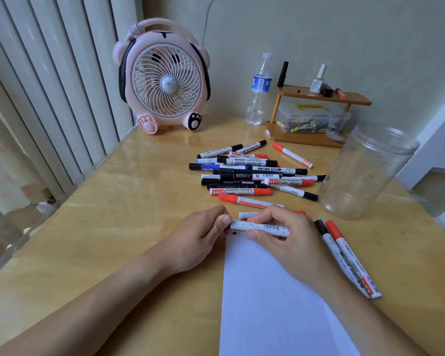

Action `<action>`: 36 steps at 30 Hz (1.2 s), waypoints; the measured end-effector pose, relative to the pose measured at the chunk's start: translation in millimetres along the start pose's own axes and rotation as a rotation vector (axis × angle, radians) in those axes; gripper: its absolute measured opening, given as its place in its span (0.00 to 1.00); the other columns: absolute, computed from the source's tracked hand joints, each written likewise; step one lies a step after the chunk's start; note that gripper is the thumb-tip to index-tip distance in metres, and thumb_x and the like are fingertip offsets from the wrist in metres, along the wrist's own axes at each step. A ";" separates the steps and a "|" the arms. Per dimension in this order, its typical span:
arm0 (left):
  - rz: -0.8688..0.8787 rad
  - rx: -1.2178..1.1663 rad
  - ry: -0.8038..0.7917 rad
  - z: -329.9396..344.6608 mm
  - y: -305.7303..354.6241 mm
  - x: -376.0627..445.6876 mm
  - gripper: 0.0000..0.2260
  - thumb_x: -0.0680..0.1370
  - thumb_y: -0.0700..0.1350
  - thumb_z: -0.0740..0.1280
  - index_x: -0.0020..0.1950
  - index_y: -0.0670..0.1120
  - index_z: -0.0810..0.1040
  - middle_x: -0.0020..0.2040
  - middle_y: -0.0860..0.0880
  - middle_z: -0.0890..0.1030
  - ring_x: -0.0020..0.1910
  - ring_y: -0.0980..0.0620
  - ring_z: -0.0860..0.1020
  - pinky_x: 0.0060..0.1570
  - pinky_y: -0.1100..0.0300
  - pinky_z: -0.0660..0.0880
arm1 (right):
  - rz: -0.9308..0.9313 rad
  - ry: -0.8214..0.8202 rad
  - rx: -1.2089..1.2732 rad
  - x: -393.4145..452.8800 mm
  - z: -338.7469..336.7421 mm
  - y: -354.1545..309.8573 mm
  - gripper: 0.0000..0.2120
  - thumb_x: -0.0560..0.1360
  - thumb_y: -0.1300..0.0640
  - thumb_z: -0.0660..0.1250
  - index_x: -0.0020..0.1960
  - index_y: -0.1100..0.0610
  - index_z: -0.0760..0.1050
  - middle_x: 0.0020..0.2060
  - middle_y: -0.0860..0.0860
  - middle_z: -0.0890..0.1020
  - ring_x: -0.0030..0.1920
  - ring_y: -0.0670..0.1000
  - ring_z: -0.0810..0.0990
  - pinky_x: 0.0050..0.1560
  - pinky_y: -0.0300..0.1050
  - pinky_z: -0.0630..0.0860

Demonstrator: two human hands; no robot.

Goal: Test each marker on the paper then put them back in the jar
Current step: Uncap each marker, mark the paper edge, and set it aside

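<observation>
marker (261, 228) pinched crosswise by both hands above paper's (267, 291) top edge. left fingers (222, 222) clamped on cap end, right fingers (265, 217) wrapped round barrel. jar (368, 170) off beyond right hand (288, 240), nearer that side.

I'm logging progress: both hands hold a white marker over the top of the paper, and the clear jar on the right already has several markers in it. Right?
Not quite. The head view shows the jar empty; the other markers lie piled on the table. The left hand and right hand do hold the white marker over the paper.
</observation>
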State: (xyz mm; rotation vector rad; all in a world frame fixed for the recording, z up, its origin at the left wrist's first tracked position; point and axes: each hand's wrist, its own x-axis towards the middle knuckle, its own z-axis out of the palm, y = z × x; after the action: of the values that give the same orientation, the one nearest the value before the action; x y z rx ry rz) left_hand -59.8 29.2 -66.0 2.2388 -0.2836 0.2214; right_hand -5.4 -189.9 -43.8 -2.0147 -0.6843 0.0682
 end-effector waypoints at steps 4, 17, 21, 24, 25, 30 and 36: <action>0.022 0.031 -0.017 0.3 2.0 -1.1 0.14 0.86 0.55 0.52 0.46 0.53 0.72 0.35 0.62 0.74 0.34 0.57 0.71 0.36 0.67 0.64 | -0.010 -0.016 -0.013 -3.4 -0.4 1.7 0.04 0.75 0.55 0.78 0.45 0.49 0.83 0.41 0.46 0.86 0.34 0.51 0.76 0.32 0.39 0.70; 0.146 0.147 -0.117 -1.2 4.4 -0.2 0.17 0.85 0.59 0.51 0.46 0.53 0.73 0.37 0.57 0.74 0.36 0.55 0.72 0.38 0.58 0.70 | 0.065 -0.267 -0.006 -9.2 -22.6 -8.6 0.09 0.78 0.53 0.73 0.41 0.52 0.78 0.33 0.52 0.82 0.32 0.52 0.83 0.38 0.53 0.83; 0.215 0.145 -0.064 -0.7 8.8 2.1 0.13 0.86 0.58 0.53 0.49 0.54 0.72 0.40 0.59 0.74 0.39 0.57 0.72 0.41 0.56 0.71 | -0.120 -0.212 -0.229 -15.2 -18.3 -13.2 0.09 0.76 0.52 0.73 0.43 0.52 0.74 0.35 0.49 0.78 0.36 0.52 0.76 0.34 0.43 0.72; 0.214 0.217 -0.043 1.5 5.6 3.0 0.15 0.86 0.60 0.51 0.52 0.54 0.72 0.44 0.59 0.74 0.42 0.57 0.73 0.46 0.52 0.72 | -0.082 -0.226 -0.247 -15.2 -11.7 -11.5 0.08 0.77 0.54 0.71 0.43 0.51 0.72 0.36 0.48 0.76 0.36 0.50 0.73 0.34 0.42 0.68; 0.178 0.245 -0.034 1.9 3.5 3.3 0.15 0.85 0.63 0.51 0.54 0.55 0.71 0.46 0.60 0.74 0.44 0.57 0.73 0.48 0.52 0.72 | -0.073 -0.217 -0.273 -15.4 -10.0 -8.7 0.08 0.77 0.54 0.70 0.42 0.50 0.72 0.36 0.47 0.75 0.37 0.48 0.73 0.35 0.39 0.67; -0.010 0.408 -0.043 -2.5 -3.4 -2.5 0.31 0.72 0.79 0.57 0.64 0.58 0.63 0.59 0.62 0.64 0.62 0.59 0.66 0.63 0.56 0.61 | 0.060 0.006 -0.436 -10.1 -19.1 4.9 0.09 0.74 0.53 0.71 0.39 0.50 0.73 0.37 0.45 0.74 0.39 0.47 0.73 0.38 0.44 0.69; 0.014 0.458 -0.077 -2.1 -6.1 -3.5 0.37 0.67 0.79 0.66 0.68 0.61 0.61 0.64 0.63 0.62 0.70 0.60 0.58 0.72 0.56 0.53 | 0.295 0.033 -0.572 -9.4 -40.9 3.2 0.09 0.76 0.52 0.68 0.50 0.49 0.68 0.35 0.46 0.77 0.38 0.54 0.78 0.34 0.54 0.80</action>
State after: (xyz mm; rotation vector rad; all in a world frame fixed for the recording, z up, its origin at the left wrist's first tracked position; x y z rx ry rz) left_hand -61.5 35.0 -70.0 2.7035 -0.3134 0.2247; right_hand 1.2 -227.9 -26.9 -2.6509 -0.4041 0.0120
